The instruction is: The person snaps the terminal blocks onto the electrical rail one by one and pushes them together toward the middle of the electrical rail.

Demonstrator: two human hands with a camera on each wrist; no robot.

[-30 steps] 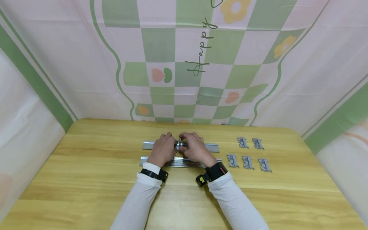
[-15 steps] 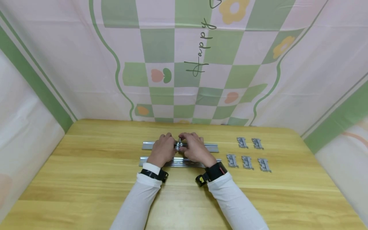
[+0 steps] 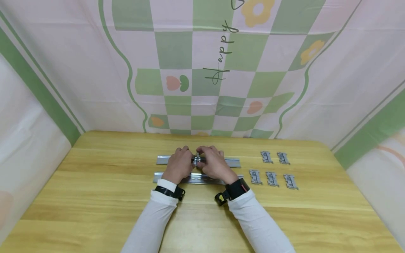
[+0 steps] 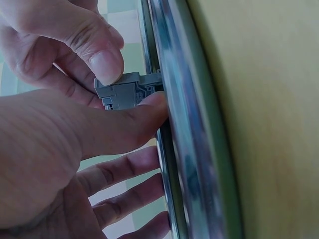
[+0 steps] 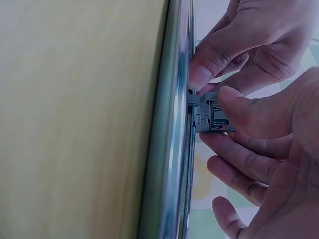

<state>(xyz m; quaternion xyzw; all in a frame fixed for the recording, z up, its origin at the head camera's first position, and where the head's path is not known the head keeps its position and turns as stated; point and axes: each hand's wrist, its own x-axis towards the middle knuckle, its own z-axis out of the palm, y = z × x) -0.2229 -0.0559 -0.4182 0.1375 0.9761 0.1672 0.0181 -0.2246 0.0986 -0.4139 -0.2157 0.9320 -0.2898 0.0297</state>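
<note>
Both hands' fingers (image 4: pixel 107 62) pinch one grey clip (image 3: pixel 196 160) standing on the far metal rail (image 3: pixel 232 162), five clips (image 3: pixel 272 178) lying loose

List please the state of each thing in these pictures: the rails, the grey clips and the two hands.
Far metal rail: flat on table, a clip on it.
Near metal rail: flat on table, partly under the wrists.
Grey terminal clip: against the far rail, pinched by both hands.
Five loose clips: lying on table, untouched.
Left hand: pinches the clip.
Right hand: pinches the clip.
</note>
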